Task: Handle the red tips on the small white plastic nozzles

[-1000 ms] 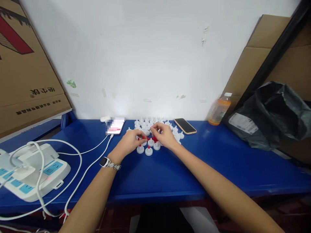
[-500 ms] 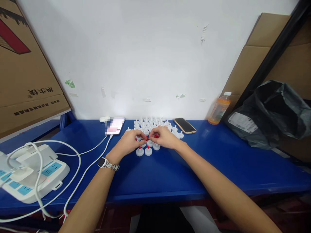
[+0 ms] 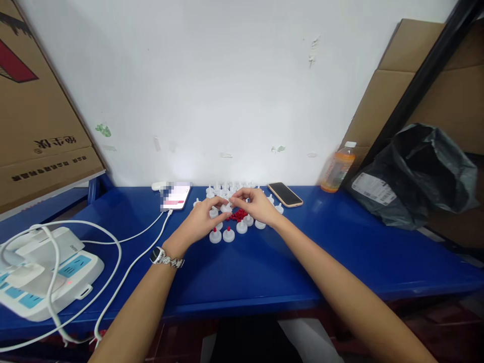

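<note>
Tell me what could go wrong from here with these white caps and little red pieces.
The white cap at the fingertips of the left grip looks small, so it might slip and drop among the others.
The red pieces lie loose close to the right grip, so a brush could scatter them.
The red-tipped caps stand near the left grip and could get knocked over.

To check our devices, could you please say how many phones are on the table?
2: a lit phone left of the white caps, and a dark-screened phone to their right.
</note>
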Motion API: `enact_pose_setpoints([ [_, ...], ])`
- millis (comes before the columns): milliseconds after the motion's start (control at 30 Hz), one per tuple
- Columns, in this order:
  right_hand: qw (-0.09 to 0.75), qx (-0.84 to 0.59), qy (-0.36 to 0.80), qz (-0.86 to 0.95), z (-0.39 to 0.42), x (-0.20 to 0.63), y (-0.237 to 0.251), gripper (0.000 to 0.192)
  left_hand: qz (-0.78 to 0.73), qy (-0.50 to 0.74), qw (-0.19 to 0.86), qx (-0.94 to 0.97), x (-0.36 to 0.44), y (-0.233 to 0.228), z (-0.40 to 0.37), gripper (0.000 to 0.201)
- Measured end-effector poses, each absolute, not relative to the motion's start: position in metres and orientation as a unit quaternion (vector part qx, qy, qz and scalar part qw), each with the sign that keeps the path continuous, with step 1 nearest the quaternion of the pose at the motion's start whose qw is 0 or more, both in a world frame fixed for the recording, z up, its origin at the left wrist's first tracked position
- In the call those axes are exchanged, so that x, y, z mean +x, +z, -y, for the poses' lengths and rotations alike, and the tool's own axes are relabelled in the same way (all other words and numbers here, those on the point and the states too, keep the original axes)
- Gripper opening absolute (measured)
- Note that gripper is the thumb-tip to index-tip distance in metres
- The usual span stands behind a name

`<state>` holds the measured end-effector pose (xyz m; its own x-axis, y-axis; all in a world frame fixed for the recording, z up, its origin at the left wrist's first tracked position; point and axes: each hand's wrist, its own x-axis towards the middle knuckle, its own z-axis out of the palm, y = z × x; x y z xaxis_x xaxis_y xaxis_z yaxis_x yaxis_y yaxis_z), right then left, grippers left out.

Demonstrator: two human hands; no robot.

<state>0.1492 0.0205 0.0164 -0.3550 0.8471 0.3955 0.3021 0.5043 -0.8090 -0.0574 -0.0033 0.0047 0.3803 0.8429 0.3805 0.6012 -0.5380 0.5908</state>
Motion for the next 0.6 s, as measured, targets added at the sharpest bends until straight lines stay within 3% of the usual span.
enact_pose_setpoints([
  [100, 0.375, -0.432, 0.222, 0.790, -0.022, 0.153, 0.013, 0.019, -0.458, 0.336, 0.172, 0.805, -0.059, 0.002, 0.002, 0.037],
  [267, 0.221, -0.494, 0.053, 0.839, -0.023, 0.155, 0.005, 0.014, -0.459, 0.330, 0.159, 0.809, -0.059, 0.000, 0.001, 0.038],
  [600, 0.189, -0.499, 0.082, 0.842, -0.039, 0.154, -0.001, 0.013, -0.456, 0.321, 0.150, 0.817, -0.056, 0.000, 0.000, 0.038],
])
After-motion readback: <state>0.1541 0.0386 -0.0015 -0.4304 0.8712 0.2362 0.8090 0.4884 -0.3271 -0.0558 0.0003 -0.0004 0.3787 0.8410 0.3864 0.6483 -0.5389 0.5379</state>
